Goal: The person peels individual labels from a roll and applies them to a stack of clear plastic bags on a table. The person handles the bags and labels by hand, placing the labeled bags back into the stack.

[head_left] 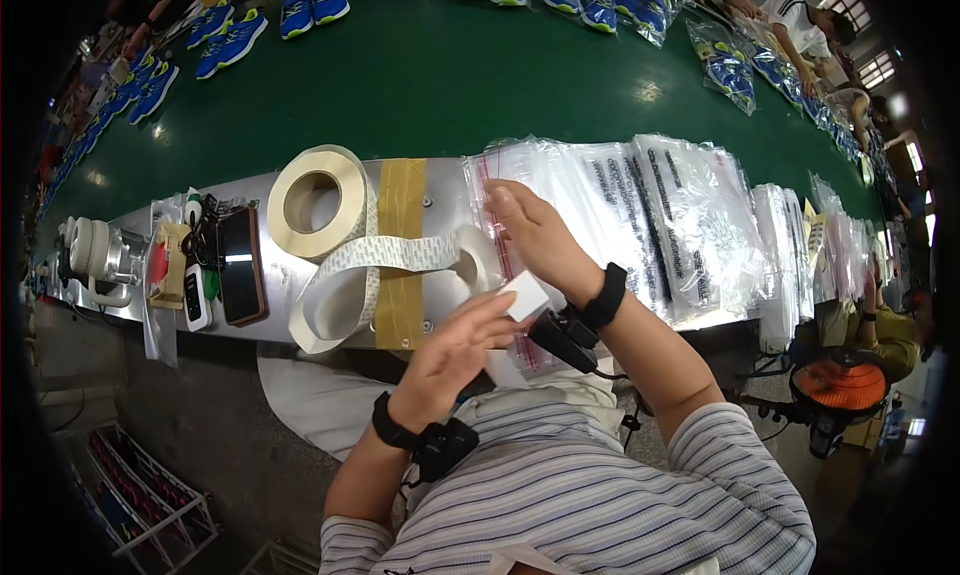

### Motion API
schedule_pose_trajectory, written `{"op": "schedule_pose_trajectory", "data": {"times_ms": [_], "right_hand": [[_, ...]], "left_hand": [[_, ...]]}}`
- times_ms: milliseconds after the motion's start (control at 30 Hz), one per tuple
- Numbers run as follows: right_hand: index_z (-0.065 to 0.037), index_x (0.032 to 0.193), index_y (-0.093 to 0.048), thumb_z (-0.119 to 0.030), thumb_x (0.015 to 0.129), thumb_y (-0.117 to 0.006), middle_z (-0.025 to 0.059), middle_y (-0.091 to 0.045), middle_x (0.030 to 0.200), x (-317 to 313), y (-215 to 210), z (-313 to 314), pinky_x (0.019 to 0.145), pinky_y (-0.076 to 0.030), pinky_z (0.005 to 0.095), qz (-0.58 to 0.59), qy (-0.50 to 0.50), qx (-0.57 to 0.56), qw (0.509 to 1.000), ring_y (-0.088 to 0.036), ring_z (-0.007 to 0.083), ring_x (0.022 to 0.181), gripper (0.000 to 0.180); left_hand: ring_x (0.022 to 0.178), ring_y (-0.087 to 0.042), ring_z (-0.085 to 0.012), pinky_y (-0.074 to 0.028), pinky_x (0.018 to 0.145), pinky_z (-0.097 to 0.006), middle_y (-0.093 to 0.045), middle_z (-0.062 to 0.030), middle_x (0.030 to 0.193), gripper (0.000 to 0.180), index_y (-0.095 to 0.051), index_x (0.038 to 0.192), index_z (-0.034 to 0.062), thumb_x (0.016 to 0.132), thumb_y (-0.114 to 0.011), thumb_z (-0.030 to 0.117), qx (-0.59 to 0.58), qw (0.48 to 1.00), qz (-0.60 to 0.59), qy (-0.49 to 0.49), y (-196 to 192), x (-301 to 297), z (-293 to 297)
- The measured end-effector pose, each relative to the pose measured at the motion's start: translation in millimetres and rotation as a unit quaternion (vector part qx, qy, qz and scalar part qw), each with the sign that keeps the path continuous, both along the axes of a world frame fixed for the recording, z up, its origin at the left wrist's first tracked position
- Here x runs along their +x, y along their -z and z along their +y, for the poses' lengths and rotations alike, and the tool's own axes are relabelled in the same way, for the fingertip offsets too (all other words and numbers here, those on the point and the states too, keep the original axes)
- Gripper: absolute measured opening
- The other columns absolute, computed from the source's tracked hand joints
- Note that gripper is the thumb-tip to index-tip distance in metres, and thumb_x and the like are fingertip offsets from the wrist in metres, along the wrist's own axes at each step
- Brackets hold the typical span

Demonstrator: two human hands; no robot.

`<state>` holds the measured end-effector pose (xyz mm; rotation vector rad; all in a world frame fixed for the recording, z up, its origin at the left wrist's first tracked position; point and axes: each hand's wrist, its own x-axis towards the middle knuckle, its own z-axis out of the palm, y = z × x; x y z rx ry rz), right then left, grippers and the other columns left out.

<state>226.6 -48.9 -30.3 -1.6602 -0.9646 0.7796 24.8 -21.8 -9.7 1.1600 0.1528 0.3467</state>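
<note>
**Left fingertips are holding a white square while the right hand is resting on the bags**

The sticker roll (350,197) is lying on the metal worktop (450,200), its loose strip (405,254) curling out below and to the right. The left hand (455,350) is reaching in to the lower right of the roll, its fingers extending close together and holding a white square (527,297) at their tips; how the thumb is gripping is hidden. The white square is sitting well to the right of the roll and slightly below it.

Right of the roll, the right hand (540,237) is resting over the red-lined edge of the clear plastic bags (595,210); whether its fingers are pinching one, I cannot tell. Printed bags (700,230) are lying farther right of the roll.

A band of brown tape (402,200) is crossing the worktop just right of the roll. To its left, a dark phone (240,275) is lying beside a white device (197,297). Beyond the roll, blue shoes (312,7) are standing on a green table (430,75). Far right of the roll and lower, an orange-faced fan (840,383) is standing.
</note>
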Motion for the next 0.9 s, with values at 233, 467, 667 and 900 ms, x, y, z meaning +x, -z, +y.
{"op": "schedule_pose_trajectory", "data": {"times_ms": [233, 467, 667, 900], "right_hand": [[-0.002, 0.096, -0.054, -0.017, 0.072, -0.074, 0.0142, -0.053, 0.096, -2.0, -10.7, -83.6, 0.075, -0.044, 0.0383, -0.413, 0.074, -0.066, 0.905, -0.052, 0.032, 0.087, 0.035], [-0.004, 0.09, -0.053, -0.014, 0.075, -0.071, 0.0113, -0.054, 0.088, -7.9, 14.9, -81.3, 0.064, -0.046, 0.0385, -0.384, 0.145, -0.102, 0.906, -0.056, 0.0302, 0.077, 0.025], [-0.005, 0.086, -0.053, -0.012, 0.081, -0.064, 0.012, -0.054, 0.085, 3.0, 18.5, -88.5, 0.059, -0.046, 0.0388, -0.371, 0.183, -0.118, 0.903, -0.057, 0.0304, 0.072, 0.014], [-0.004, 0.084, -0.056, -0.014, 0.08, -0.066, 0.0111, -0.053, 0.076, -2.5, 13.6, -86.4, 0.06, -0.045, 0.0395, -0.415, 0.156, -0.097, 0.891, -0.054, 0.0294, 0.066, 0.015]], "left_hand": [[0.131, -0.034, -0.0349, -0.026, 0.106, -0.046, -0.03, -0.0262, 0.143, 0.077, -0.029, 0.138, -0.0067, 0.09, -0.051, 0.048, 0.348, 0.934, 0.042, -0.073, 38.6, 31.1, -4.0], [0.128, -0.038, -0.0328, -0.031, 0.1, -0.049, -0.027, -0.0257, 0.145, 0.103, -0.027, 0.137, -0.0095, 0.08, -0.034, 0.075, 0.625, 0.774, 0.09, -0.05, 45.5, 30.1, -3.2], [0.125, -0.042, -0.0313, -0.035, 0.098, -0.045, -0.027, -0.0244, 0.146, 0.105, -0.03, 0.136, -0.0101, 0.078, -0.036, 0.077, 0.631, 0.769, 0.081, -0.061, 41.9, 26.4, -2.3], [0.123, -0.044, -0.0328, -0.035, 0.097, -0.045, -0.03, -0.0255, 0.144, 0.103, -0.03, 0.136, -0.0093, 0.078, -0.037, 0.075, 0.61, 0.785, 0.084, -0.072, 47.2, 25.2, -2.8]]}}
